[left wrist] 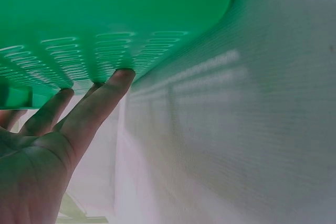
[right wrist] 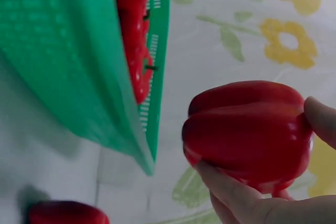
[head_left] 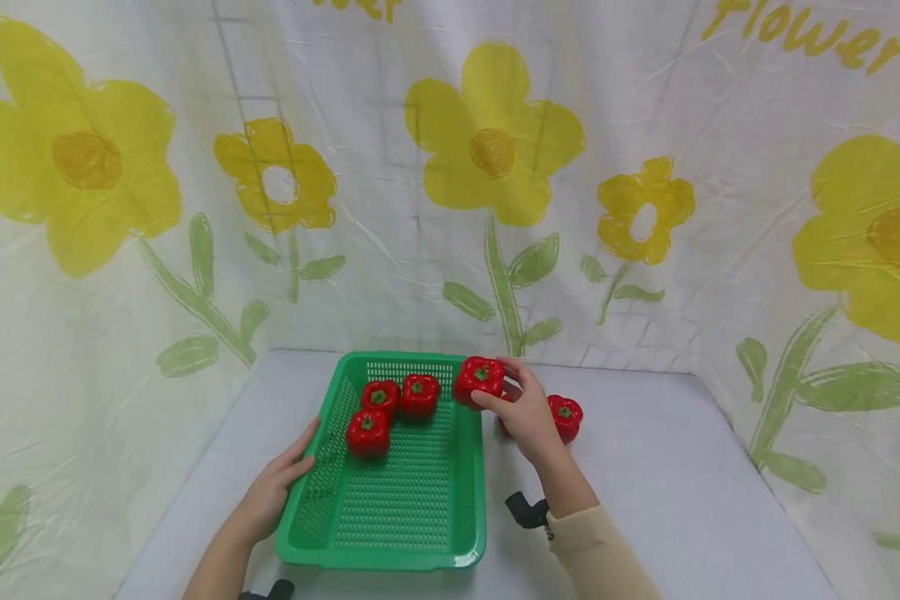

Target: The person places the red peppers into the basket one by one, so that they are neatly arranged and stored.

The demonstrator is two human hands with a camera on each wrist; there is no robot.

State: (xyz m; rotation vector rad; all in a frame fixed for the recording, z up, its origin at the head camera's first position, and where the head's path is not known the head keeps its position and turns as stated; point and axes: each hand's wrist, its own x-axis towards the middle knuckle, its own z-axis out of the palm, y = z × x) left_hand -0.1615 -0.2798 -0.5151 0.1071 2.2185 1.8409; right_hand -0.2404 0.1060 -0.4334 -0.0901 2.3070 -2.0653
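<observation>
A green plastic basket point(head_left: 393, 512) with slotted walls stands on the table, three red bell peppers point(head_left: 368, 433) lying in its far left part. My left hand point(head_left: 270, 487) touches the outside of its left wall; the left wrist view shows the fingers point(left wrist: 92, 111) fairly straight against the slots. Above the basket's far right rim, my right hand point(head_left: 528, 417) grips another red bell pepper point(head_left: 478, 381) between thumb and fingers. The right wrist view shows this held pepper point(right wrist: 247, 135) raised clear of the table and beside the basket wall point(right wrist: 89, 77).
Right of the basket, a red bell pepper point(head_left: 566, 417) lies on the white table point(head_left: 660, 500). Another one is mostly hidden behind my right hand. A white curtain point(head_left: 375, 275) painted with yellow flowers hangs behind the table and along its sides.
</observation>
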